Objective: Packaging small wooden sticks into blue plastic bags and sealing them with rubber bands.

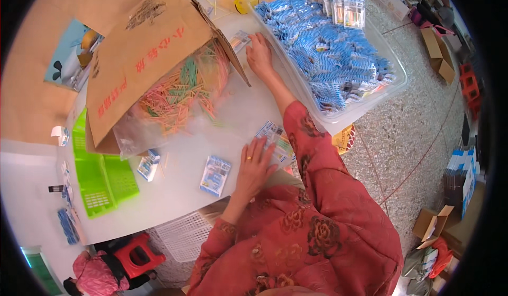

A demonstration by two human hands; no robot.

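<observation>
My left hand [252,165] lies flat on the white table with its fingers spread, the fingertips at the edge of a blue-and-clear printed packet [272,133]. My right arm reaches across to the far side, beside the clear plastic bin. There my right hand [260,58] has its fingers bent together, right beside a small clear packet [239,41]. Whether the fingers grip this packet is hard to see. Another blue-and-white packet [215,176] lies left of my left hand. The clear bin [330,117] is heaped with similar blue packets [338,58].
A tipped cardboard box [143,63] holds thin pink, orange and green sticks [177,97] in clear plastic. A green basket [108,182] and a small blue-and-white box [148,165] stand at left. Below the table are a white crate [185,235], a red stool [138,256] and a person [98,275].
</observation>
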